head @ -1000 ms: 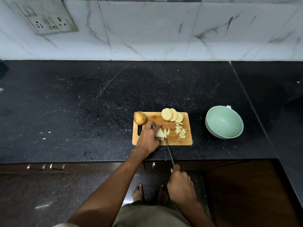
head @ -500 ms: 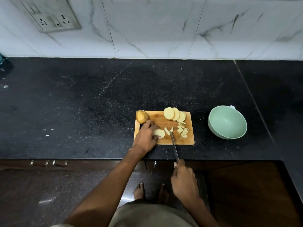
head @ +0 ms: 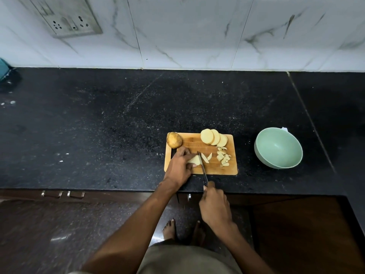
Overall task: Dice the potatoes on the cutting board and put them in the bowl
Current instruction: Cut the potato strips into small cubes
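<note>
A wooden cutting board [head: 213, 169] lies near the counter's front edge. On it, my left hand [head: 178, 168] pinches a pale potato slice [head: 194, 160] against the board. My right hand [head: 214, 206] grips a knife [head: 202, 166], whose blade stands on the slice just right of my left fingertips. Two cut strips [head: 206, 156] lie beside the blade, and several small diced pieces [head: 223, 158] sit further right. Three round slices [head: 213, 137] overlap at the board's far edge. A whole unpeeled potato [head: 174, 140] rests on the far left corner. A mint green bowl [head: 278, 148] stands empty to the right.
The black speckled stone counter [head: 118, 125] stretches wide to the left and behind the board. A white marble tile wall [head: 197, 36] with a socket plate [head: 67, 18] rises at the back. A teal object [head: 4, 71] peeks in at the far left edge. Cabinet handles [head: 63, 194] sit below the counter.
The knife came back left from the cut strips and now sits on the slice beside my left fingertips. My left hand still holds the slice.
</note>
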